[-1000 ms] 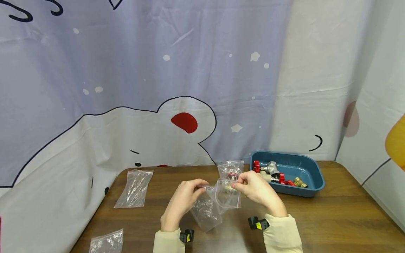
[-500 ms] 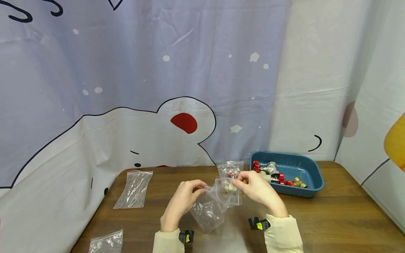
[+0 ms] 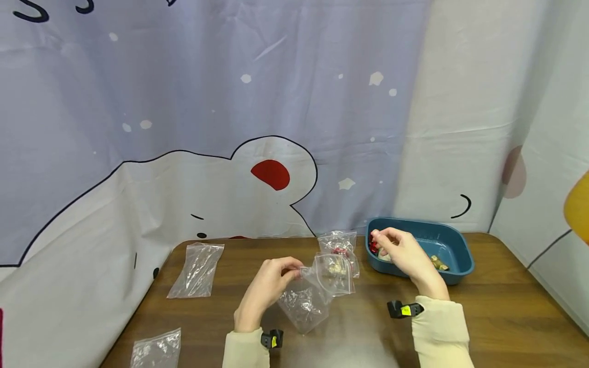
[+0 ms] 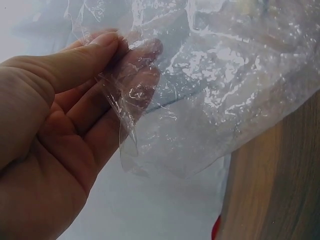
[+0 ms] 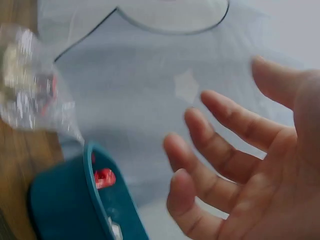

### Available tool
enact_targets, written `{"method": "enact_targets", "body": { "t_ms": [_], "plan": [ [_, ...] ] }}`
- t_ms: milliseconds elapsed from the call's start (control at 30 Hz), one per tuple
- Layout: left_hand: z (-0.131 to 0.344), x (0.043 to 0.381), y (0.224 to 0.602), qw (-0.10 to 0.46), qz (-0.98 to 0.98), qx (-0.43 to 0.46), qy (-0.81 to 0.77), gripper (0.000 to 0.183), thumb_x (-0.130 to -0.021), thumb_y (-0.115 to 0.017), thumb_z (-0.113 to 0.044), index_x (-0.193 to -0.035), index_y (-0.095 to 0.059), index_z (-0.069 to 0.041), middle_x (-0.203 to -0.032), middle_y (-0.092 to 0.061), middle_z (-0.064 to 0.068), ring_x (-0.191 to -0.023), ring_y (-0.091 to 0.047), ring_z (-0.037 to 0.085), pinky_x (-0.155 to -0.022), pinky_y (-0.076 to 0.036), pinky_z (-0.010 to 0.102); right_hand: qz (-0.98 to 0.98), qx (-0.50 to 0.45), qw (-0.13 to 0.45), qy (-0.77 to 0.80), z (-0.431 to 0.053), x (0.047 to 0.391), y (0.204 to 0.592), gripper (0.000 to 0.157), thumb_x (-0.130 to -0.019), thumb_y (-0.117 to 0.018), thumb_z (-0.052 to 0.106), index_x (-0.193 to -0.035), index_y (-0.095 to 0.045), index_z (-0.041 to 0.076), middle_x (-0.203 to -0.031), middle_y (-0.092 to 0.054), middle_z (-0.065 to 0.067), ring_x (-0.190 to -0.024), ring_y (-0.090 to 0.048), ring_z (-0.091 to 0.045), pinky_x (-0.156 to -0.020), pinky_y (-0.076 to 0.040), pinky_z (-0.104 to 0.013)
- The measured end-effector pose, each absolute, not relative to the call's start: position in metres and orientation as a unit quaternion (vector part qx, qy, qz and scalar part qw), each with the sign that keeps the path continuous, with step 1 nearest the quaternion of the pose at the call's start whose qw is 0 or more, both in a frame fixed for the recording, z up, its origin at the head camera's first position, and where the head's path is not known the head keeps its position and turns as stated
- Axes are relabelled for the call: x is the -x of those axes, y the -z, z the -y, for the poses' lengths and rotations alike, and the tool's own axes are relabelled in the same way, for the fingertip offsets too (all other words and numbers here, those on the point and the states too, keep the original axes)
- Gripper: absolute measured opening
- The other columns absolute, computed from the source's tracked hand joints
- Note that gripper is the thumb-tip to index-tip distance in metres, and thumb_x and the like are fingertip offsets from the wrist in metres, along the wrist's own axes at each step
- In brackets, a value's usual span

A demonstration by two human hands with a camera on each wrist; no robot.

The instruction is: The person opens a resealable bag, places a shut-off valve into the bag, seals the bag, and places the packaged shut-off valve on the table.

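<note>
My left hand (image 3: 269, 289) pinches the edge of a clear plastic zip bag (image 3: 304, 306) between thumb and fingers. In the left wrist view the crinkled film (image 4: 200, 120) spreads out from the fingertips. The bag's mouth gapes toward the right. My right hand (image 3: 407, 255) hovers over the near left part of a blue bin (image 3: 453, 273), holding nothing; in the right wrist view its fingers (image 5: 220, 165) are loosely bent and apart. Brass fittings (image 3: 437, 262) and red-handled valves (image 5: 104, 178) lie in the bin, partly hidden by the hand.
A filled zip bag (image 3: 338, 240) with red and brass parts lies left of the bin, partly behind the held bag. Two flat zip bags lie at the left: one farther back (image 3: 197, 271), one at the near edge (image 3: 156, 350). A printed curtain (image 3: 184, 204) stands behind the table.
My right hand has let go of the bag's mouth and moved right and up, over the bin. My left hand keeps its pinch on the bag in nearly the same place.
</note>
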State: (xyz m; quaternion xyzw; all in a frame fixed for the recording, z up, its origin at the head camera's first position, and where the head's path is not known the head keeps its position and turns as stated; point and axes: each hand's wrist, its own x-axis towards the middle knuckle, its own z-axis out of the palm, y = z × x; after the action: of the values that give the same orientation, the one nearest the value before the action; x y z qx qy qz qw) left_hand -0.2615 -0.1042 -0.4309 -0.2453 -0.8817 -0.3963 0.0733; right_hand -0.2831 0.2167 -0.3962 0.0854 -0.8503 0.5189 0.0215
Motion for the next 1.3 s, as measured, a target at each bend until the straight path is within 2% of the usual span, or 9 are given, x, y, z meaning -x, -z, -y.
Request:
{"method": "enact_targets", "body": {
  "t_ms": [167,367,533,800,1000,1300],
  "plan": [
    [0.106,0.261,0.431,0.075,0.884,0.236,0.396,0.011,-0.091,-0.068,-0.004,-0.100,-0.073,-0.007,-0.089,-0.072,-0.002,-0.078,-0.065,0.007,-0.072,-0.053,0.026,0.835,-0.070,0.001,-0.546,-0.243,0.306,0.397,0.054,-0.103,-0.044,0.045,-0.118,-0.057,-0.004,-0.099,-0.061,-0.010,-0.087,-0.059,-0.025,-0.065,-0.052,-0.032],
    [0.107,0.262,0.431,0.075,0.885,0.237,0.393,0.011,-0.091,-0.068,-0.004,-0.100,-0.073,-0.008,-0.089,-0.072,-0.002,-0.079,-0.065,0.007,-0.072,-0.053,0.026,0.850,-0.038,-0.042,-0.524,-0.267,0.331,0.402,0.060,-0.101,-0.042,0.052,-0.127,-0.053,-0.001,-0.111,-0.059,-0.013,-0.100,-0.056,-0.030,-0.076,-0.051,-0.042],
    [0.106,0.262,0.431,0.072,0.886,0.237,0.392,0.012,-0.091,-0.068,-0.004,-0.101,-0.072,-0.008,-0.089,-0.072,-0.002,-0.079,-0.064,0.007,-0.072,-0.053,0.026,0.850,-0.017,-0.068,-0.522,-0.281,0.348,0.411,0.062,-0.102,-0.040,0.052,-0.133,-0.049,-0.001,-0.122,-0.052,-0.020,-0.107,-0.051,-0.038,-0.080,-0.047,-0.046],
    [0.103,0.263,0.434,0.066,0.884,0.244,0.393,0.012,-0.091,-0.068,-0.005,-0.101,-0.072,-0.009,-0.091,-0.072,-0.003,-0.081,-0.064,0.007,-0.073,-0.053,0.026,0.810,0.026,-0.128,-0.572,-0.304,0.374,0.432,0.059,-0.106,-0.036,0.041,-0.143,-0.035,-0.005,-0.138,-0.039,-0.029,-0.115,-0.044,-0.040,-0.087,-0.046,-0.046],
    [0.102,0.263,0.432,0.059,0.881,0.236,0.406,0.012,-0.092,-0.067,-0.006,-0.101,-0.073,-0.011,-0.090,-0.071,-0.005,-0.080,-0.064,0.006,-0.071,-0.053,0.025,0.767,0.068,-0.165,-0.617,-0.310,0.384,0.440,0.058,-0.106,-0.034,0.028,-0.151,-0.019,-0.006,-0.151,-0.020,-0.035,-0.131,-0.031,-0.047,-0.095,-0.043,-0.052],
    [0.102,0.263,0.431,0.067,0.872,0.238,0.422,0.012,-0.092,-0.066,-0.005,-0.102,-0.072,-0.010,-0.090,-0.071,-0.003,-0.079,-0.065,0.009,-0.070,-0.053,0.025,0.782,0.092,-0.202,-0.582,-0.310,0.392,0.437,0.060,-0.105,-0.035,0.027,-0.151,-0.017,-0.006,-0.148,-0.022,-0.036,-0.131,-0.032,-0.047,-0.088,-0.046,-0.052]
  ]
}}
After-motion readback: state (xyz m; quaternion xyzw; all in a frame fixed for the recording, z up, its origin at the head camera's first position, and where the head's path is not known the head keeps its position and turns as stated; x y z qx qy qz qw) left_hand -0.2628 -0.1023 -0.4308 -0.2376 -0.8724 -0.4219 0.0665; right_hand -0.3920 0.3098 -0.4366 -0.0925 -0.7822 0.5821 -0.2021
